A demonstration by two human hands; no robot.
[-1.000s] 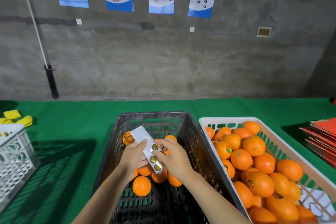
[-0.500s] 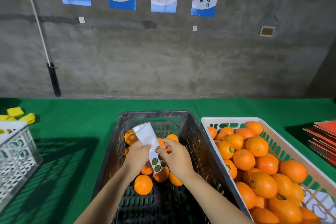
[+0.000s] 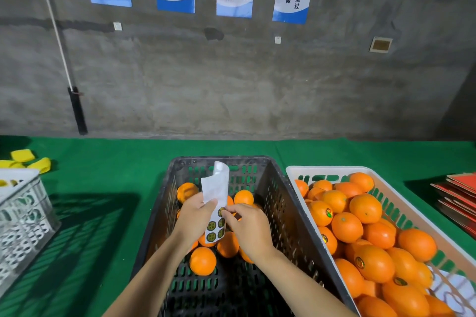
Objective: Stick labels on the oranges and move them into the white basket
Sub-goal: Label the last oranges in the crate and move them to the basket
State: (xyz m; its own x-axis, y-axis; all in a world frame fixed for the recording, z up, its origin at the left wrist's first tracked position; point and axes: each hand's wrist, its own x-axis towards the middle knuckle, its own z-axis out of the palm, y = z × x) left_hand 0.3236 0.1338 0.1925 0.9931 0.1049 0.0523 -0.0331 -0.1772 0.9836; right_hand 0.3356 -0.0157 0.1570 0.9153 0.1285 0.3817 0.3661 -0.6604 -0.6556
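Observation:
My left hand (image 3: 194, 219) holds a white sheet of round labels (image 3: 215, 195) upright over the black basket (image 3: 288, 226). My right hand (image 3: 248, 226) pinches a label near the top of the rows left on the sheet. Several unlabelled oranges (image 3: 203, 261) lie in the black basket below both hands, some hidden by them. The white basket (image 3: 332, 169) on the right is piled with oranges (image 3: 365, 208), a few showing labels.
A white crate (image 3: 23, 216) stands at the left edge, with yellow items (image 3: 23, 156) behind it. Red flat sheets (image 3: 457, 198) are stacked at the far right. Green cloth (image 3: 108, 162) covers the table, which ends at a concrete wall.
The label sheet has tilted from slanting left to nearly upright. My right hand's fingers have moved up onto a label at the top of the remaining rows. The camera has tipped slightly.

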